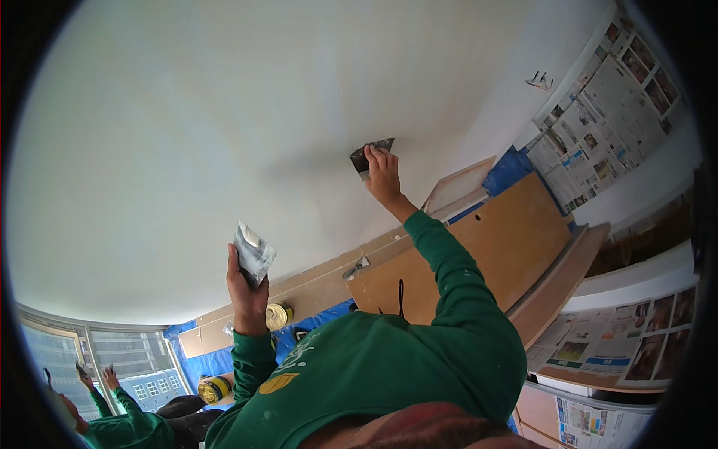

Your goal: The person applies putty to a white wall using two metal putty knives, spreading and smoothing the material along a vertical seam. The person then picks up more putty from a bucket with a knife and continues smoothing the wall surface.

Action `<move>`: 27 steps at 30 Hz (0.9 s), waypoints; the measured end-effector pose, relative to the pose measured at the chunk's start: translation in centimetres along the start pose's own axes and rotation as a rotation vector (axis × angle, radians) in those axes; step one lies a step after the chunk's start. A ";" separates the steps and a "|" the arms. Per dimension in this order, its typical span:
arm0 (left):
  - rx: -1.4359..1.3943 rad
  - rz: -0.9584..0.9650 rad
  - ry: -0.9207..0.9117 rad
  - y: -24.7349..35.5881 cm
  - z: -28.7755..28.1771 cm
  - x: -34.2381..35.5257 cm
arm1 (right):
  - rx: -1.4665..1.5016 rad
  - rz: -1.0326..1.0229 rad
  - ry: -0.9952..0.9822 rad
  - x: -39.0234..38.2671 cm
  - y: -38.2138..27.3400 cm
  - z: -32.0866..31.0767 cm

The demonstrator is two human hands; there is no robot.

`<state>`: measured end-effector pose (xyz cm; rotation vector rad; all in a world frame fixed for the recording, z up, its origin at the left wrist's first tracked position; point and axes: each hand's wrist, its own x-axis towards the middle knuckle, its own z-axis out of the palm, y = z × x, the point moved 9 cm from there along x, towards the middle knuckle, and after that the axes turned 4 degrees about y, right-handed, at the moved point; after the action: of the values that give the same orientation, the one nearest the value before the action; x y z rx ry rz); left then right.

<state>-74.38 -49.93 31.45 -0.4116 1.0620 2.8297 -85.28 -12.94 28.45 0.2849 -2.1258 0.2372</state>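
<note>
My right hand point(384, 173) is raised to the large white surface above me. Its fingers are closed on a dark, broad putty knife point(360, 159), whose far edge lies at or very close to that surface. Lower and to the left, my left hand point(247, 299) grips a second wide blade, a filling knife point(253, 256) smeared with white paste. This one is held apart from the white surface point(187, 135), with a thick white lump on its face. The handles of both tools are mostly hidden by my fingers.
Brown boards point(456, 247) and a ledge stand below, with blue sheeting around them. An open tin point(279, 316) and a yellow-banded tin point(214, 389) are at lower left. Newspaper point(591, 127) covers panels at right. Wires point(538, 81) poke out above. Near the windows point(131, 355), a green-sleeved figure point(131, 426) shows.
</note>
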 end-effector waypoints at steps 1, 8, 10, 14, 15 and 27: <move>-0.002 -0.001 0.004 0.1 0.2 -0.3 | 0.009 0.015 -0.031 -1.0 -0.1 0.9; -0.010 0.009 0.054 0.5 -0.5 -1.4 | 0.118 0.047 -0.175 -4.3 -1.2 -0.4; -0.015 0.062 0.037 1.0 -0.4 -1.5 | 0.131 0.005 -0.018 0.1 0.3 -4.1; -0.050 0.073 0.042 0.8 -1.8 -1.7 | 0.105 -0.073 0.326 16.0 2.7 -16.3; -0.057 0.063 0.040 0.6 -2.0 -1.5 | 0.098 -0.087 0.406 20.3 3.5 -19.5; -0.159 0.134 0.055 0.4 -1.7 -2.5 | -0.122 -0.347 0.560 48.1 5.2 -32.9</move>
<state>-71.65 -51.29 31.22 -0.4504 0.9092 3.0509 -85.88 -4.09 86.29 0.4503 -1.5020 -0.0196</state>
